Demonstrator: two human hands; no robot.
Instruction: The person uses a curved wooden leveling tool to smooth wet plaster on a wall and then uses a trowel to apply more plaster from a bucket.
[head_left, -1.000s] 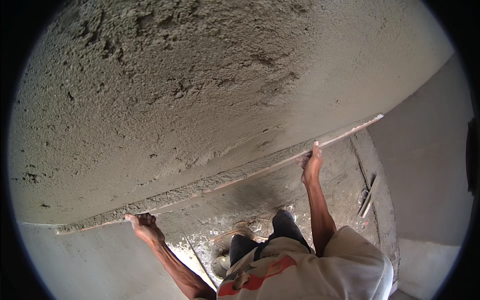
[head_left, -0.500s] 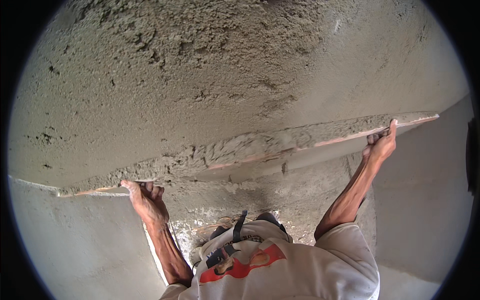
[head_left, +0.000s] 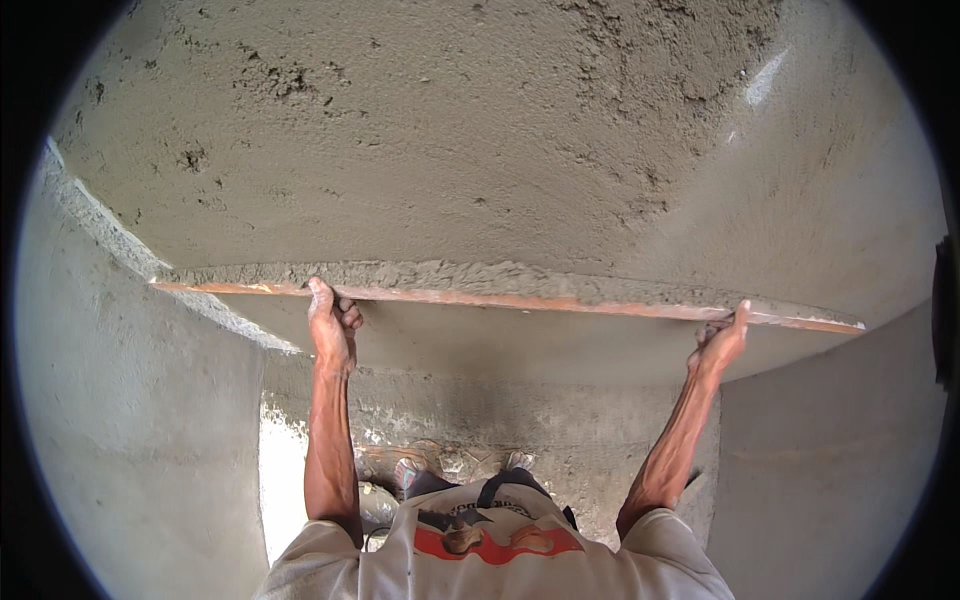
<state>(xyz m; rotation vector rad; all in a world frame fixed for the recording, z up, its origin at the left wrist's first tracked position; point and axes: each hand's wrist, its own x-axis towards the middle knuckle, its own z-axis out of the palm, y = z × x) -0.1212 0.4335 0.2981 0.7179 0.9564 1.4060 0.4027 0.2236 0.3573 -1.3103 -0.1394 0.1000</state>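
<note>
- Head view: left hand (head_left: 332,325) and right hand (head_left: 722,342), each grip clamped on the long straightedge (head_left: 520,300), which lies against the wet plaster wall (head_left: 450,150)
- Judged best practice: keep even pressure at both ends, edge level, so mortar shears flat

Packages, labels, signs, screens: none in view. Nearest item of the kind: a red and orange printed graphic (head_left: 497,541) on the chest of the person's white shirt, at the lower edge.
</note>
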